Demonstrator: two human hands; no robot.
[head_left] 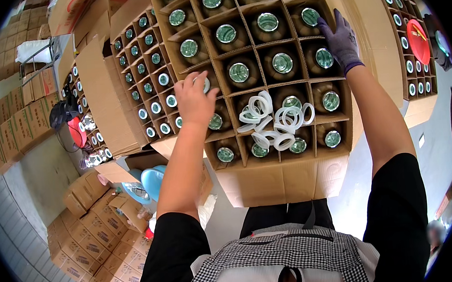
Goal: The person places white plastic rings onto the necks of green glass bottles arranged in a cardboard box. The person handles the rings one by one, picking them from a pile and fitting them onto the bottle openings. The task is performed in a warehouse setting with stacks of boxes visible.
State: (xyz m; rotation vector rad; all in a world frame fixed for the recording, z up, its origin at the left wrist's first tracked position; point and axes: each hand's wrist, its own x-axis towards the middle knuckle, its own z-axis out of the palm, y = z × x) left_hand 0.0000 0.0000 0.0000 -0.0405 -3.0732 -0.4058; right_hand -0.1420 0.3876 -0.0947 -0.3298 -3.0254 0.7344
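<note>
A large divided cardboard box (281,181) stands before me, with a clear glass bottle (282,63) upright in most compartments, mouths up. Several loose white rings (282,120) lie piled over the bottles and dividers near its front. My bare left hand (196,98) is at the box's left side, its thumb and fingers curled round a pale-rimmed bottle mouth (204,85). Whether a white ring sits there is partly hidden by the fingers. My right hand (342,43), in a purple-grey glove, has its fingers stretched out over the right edge, beside a bottle (310,17).
To the left stands another divided box of bottles (148,88), some with white rings on their mouths. A further box (411,70) at the right carries a red dish (418,42). Stacked cartons (94,239) and blue basins (153,183) are at the lower left.
</note>
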